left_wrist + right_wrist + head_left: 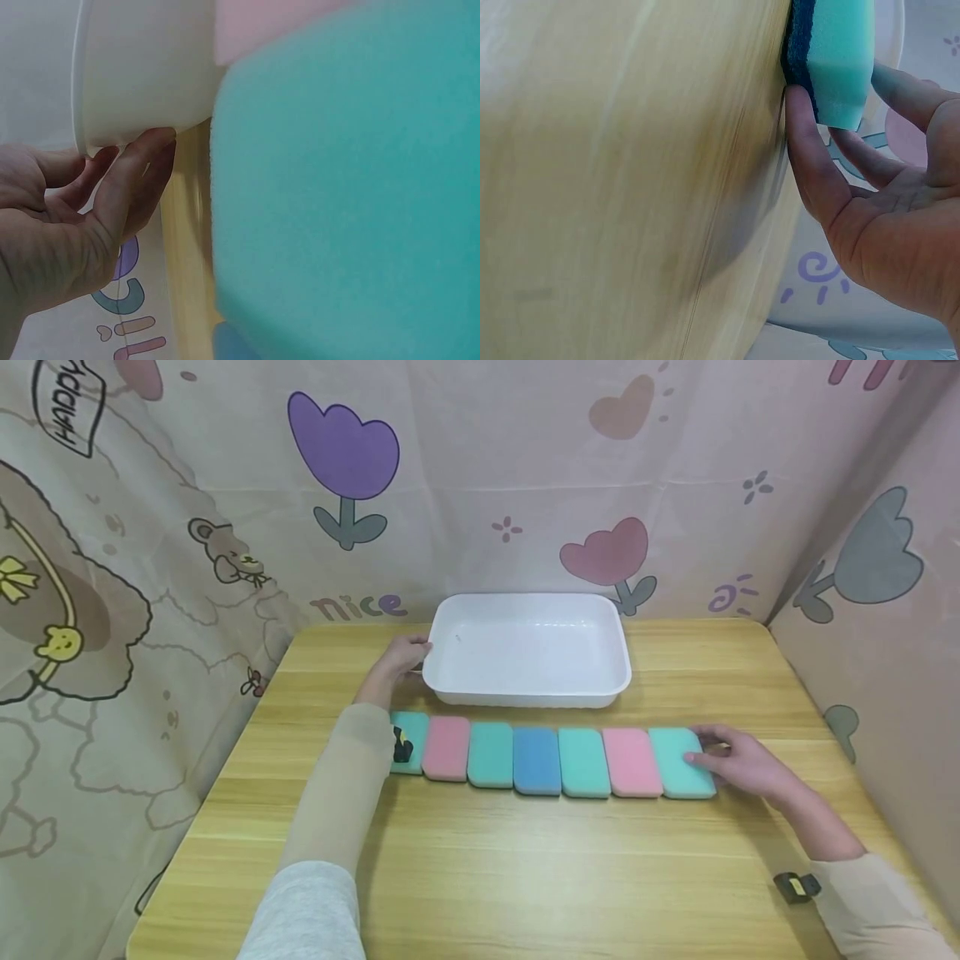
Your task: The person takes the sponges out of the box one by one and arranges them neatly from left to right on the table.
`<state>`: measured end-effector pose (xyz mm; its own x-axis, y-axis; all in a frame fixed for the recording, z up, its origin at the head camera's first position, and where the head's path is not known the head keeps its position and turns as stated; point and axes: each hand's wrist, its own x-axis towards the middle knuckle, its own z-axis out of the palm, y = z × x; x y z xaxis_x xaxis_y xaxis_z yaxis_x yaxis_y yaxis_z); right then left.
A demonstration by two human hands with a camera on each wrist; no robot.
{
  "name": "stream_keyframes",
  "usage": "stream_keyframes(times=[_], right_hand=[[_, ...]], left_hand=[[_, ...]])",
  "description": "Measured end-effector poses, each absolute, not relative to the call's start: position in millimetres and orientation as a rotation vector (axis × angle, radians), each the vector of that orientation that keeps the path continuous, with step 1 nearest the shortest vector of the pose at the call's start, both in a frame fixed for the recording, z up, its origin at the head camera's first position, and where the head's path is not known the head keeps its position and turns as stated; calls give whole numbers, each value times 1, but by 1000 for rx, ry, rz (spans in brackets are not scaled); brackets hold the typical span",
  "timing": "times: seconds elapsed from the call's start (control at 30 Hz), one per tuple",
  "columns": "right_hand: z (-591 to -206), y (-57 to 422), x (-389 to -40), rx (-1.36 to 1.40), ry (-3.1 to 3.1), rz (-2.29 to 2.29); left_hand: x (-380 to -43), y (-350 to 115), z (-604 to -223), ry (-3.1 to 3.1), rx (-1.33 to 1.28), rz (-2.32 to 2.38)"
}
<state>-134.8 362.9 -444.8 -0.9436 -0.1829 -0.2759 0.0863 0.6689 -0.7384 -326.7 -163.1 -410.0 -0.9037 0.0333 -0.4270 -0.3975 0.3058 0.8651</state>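
A row of several scouring sponges lies across the table, teal, pink and blue side by side. At its right end is a teal sponge (681, 763); in the right wrist view its dark scouring layer (799, 45) faces the table. My right hand (738, 764) pinches that sponge, thumb on top and fingers at its outer edge. Behind the row stands a white plastic basin (528, 700). My left hand (401, 660) holds its left side, with the thumb by the rim and fingers beneath it in the left wrist view. My left forearm partly hides the leftmost teal sponge (412, 720).
The wooden table (525, 877) extends in front of the row. A patterned cloth (480, 527) hangs behind the basin and along both sides. Small black-and-yellow devices sit at both wrists, the right one (795, 887) above the table.
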Motion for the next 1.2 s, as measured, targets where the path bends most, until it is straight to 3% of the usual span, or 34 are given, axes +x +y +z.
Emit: stream_keyframes(times=[0.47,0.7,0.9,1.2], right_hand=[[-444,366,-137,-58,2595,-1127],[-431,371,-147,-39,2664,-1249],[-416,371,-160,-22,2829,-1309],[-407,366,-191,-157,3138,-1043]], left_hand=[[-327,-162,-409,2240,-286,1584],[-326,-166,-416,2428,-117,1467],[-310,-182,-413,2690,-14,1413],[-270,-219,-398,3208,214,809]])
